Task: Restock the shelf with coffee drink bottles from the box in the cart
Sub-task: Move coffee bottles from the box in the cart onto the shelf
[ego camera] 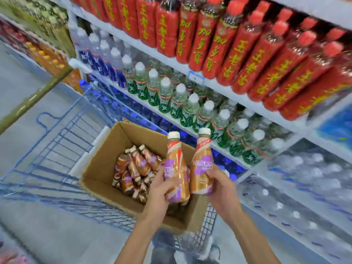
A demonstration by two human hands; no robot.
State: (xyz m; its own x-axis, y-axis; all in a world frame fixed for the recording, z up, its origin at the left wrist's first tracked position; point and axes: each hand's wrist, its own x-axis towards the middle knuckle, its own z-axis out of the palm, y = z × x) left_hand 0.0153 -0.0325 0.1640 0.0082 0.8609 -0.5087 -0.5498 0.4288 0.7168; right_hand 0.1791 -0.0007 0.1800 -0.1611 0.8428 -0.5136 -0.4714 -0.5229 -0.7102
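Head view: our left hand (162, 189) curls round the left bottle (176, 168), our right hand (219, 185) round the right bottle (202, 164), both bottles upright and side by side. Just left of our left hand, loose bottles (137, 168) lie in the box (99, 168) inside the cart (57, 141).

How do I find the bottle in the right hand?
Find the blue cart with the cardboard box inside. Over the box, the left hand and the right hand hold coffee bottles upright. Pick the right hand's bottle, nearest the shelf.
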